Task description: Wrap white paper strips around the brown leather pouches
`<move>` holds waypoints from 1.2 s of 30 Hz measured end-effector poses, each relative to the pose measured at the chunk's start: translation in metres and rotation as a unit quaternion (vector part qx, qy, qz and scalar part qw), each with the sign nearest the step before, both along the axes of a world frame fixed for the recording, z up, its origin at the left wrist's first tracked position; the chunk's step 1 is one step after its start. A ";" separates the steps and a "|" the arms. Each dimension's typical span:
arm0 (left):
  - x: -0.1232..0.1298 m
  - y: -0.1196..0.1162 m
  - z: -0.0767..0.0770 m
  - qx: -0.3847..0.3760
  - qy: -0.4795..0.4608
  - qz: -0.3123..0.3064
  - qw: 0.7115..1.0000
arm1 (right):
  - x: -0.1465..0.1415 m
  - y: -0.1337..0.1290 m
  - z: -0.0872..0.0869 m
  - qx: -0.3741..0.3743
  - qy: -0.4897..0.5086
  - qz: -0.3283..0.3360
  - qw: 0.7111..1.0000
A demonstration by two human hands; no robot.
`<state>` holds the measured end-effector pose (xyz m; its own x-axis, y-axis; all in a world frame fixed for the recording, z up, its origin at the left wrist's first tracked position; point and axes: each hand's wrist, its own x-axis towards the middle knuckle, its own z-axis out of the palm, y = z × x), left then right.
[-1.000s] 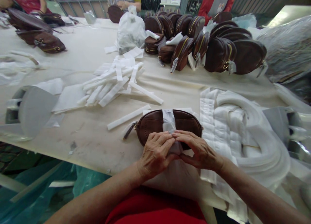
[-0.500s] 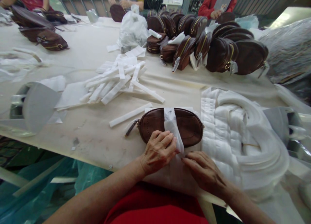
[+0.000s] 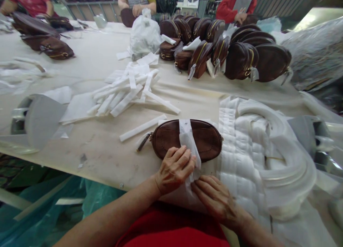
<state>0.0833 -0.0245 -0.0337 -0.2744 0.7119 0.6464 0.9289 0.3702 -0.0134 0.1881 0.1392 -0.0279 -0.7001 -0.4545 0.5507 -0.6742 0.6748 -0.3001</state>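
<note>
A brown oval bag lies on the pale table, its tasselled zip pull pointing left. Around its middle runs a white wrapping strip, whose loose end hangs toward the front. My left hand is closed on this strip at the bag's front edge, fingers bent. My right hand lies just in front, with fingers together and fingertips at the thin, crumpled lower part of the strip; what is under them is hidden.
White strips are piled left of centre. Behind stand several brown bags and a stuffed plastic bag. White padding rolls lie at right. Tape dispensers flank the workspace. Three people work across the table.
My right hand has moved left and slightly toward my body, closer to my left hand. The strip's lower part is now more crumpled. The view has shifted slightly.
</note>
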 end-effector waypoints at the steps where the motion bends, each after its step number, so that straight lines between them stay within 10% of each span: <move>1: 0.000 0.000 -0.001 -0.005 0.012 -0.003 1.000 | 0.001 -0.003 0.002 -0.006 0.001 -0.003 1.000; 17: -0.010 0.000 -0.008 -0.023 0.047 -0.030 0.998 | 0.012 -0.005 0.027 0.007 -0.006 -0.007 1.000; 26: -0.009 -0.011 -0.004 -0.061 -0.010 -0.070 0.996 | -0.026 0.006 0.055 -0.006 0.024 0.010 1.000; 36: -0.007 -0.010 -0.004 0.042 -0.167 -0.100 0.980 | -0.086 0.017 0.047 -0.064 -0.031 0.003 0.997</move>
